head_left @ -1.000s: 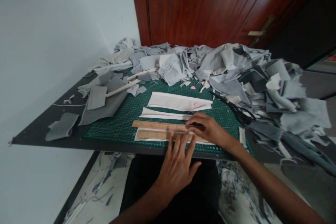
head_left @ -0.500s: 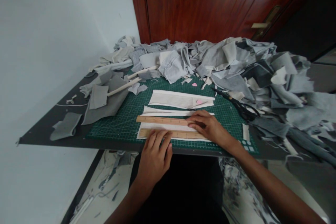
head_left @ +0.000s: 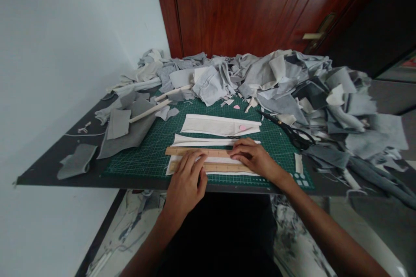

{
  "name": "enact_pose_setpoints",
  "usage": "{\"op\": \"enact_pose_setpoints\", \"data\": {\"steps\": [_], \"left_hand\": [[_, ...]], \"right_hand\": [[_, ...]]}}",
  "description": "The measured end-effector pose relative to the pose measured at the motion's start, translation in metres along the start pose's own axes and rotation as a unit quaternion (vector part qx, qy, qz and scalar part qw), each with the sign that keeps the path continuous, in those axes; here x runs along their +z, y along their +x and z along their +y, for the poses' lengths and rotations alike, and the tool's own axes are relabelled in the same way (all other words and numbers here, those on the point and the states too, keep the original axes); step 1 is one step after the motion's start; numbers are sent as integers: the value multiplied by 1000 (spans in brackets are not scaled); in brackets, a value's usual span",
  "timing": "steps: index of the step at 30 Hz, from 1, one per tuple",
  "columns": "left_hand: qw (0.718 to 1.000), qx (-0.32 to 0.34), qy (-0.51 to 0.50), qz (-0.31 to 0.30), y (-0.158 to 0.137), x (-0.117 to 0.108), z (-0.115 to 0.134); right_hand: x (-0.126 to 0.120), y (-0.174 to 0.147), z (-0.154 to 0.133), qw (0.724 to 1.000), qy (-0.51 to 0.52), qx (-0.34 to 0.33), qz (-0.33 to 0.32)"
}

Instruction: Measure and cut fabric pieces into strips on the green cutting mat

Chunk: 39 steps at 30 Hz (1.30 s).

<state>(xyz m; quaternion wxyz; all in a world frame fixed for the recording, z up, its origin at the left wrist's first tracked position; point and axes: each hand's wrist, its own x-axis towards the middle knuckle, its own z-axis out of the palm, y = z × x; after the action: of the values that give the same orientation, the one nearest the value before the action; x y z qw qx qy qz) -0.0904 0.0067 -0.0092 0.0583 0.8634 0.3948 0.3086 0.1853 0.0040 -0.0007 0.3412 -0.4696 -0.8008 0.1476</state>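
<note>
Two wooden rulers lie lengthwise across a white cloth strip (head_left: 221,160) on a green cutting mat (head_left: 282,160). My left hand (head_left: 185,179) rests over them with its fingers stretched out. Its fingertips touch the upper ruler (head_left: 216,152), and its fingers cross the lower ruler (head_left: 224,167). At the upper ruler's right end, my right hand (head_left: 255,158) has its thumb and fingers bent together on the wood. Just beyond lies a narrow folded white strip (head_left: 208,142). Farther back is another white cloth piece (head_left: 214,125) with a pink disc (head_left: 242,127) on it.
Black scissors (head_left: 294,134) lie to the right of the mat. Grey and white fabric scraps (head_left: 269,73) are heaped along the table's back and right side. Grey cloth pieces (head_left: 139,125) sit at the left. A wall and a red-brown door (head_left: 227,8) stand behind.
My left hand has moved up from the lower ruler, its fingertips now on the upper one. My right hand stays at the upper ruler's right end. The whole view has shifted slightly.
</note>
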Motion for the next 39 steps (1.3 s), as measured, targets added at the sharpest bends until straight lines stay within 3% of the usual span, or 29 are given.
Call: {"op": "enact_pose_setpoints", "data": {"steps": [15, 26, 39], "left_hand": [[1000, 4, 4, -12, 3, -5, 4], [1000, 8, -9, -15, 3, -4, 3], [999, 22, 15, -40, 13, -10, 3]], "right_hand": [[-1, -3, -4, 1000, -11, -21, -2], [-9, -25, -28, 993, -117, 7, -17], [20, -58, -54, 984, -163, 67, 29]]}}
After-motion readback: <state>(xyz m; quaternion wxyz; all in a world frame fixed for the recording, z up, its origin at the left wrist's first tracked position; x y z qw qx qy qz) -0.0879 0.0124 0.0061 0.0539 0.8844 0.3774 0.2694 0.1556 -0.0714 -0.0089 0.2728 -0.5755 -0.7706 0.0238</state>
